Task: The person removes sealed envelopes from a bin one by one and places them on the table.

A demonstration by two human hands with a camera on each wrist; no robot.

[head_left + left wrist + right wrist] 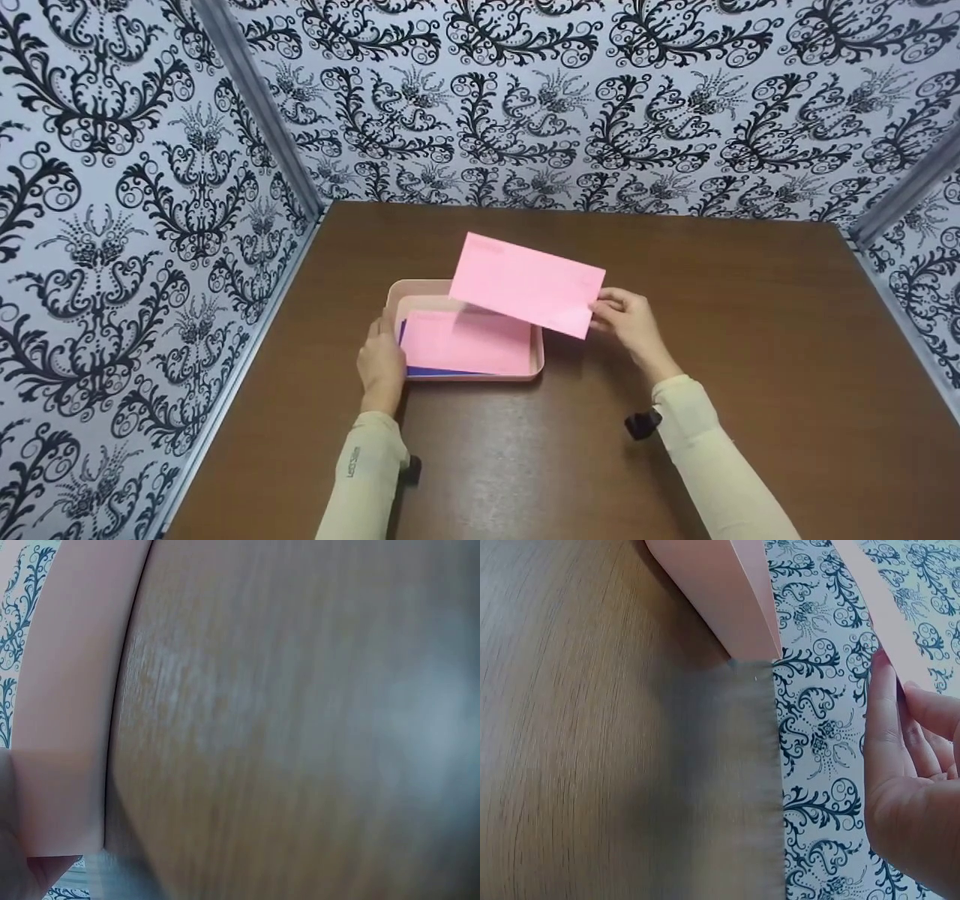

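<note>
In the head view my right hand (630, 319) pinches a flat pink envelope (529, 285) by its right end, thumb on one face and fingers on the other. The envelope is raised and tilted above a shallow pale pink tray (420, 288), hiding part of its back right. Inside the tray lies another pink envelope (465, 341) over a blue flat piece (442, 371). My left hand (381, 364) holds the tray's left wall. The left wrist view shows the tray's near wall (67, 697), with a bit of the hand at its corner.
The tray stands on a brown wooden table (712, 300). Black-and-white patterned walls (525, 112) enclose the table at the back and sides, with grey metal posts (262, 105) at the corners.
</note>
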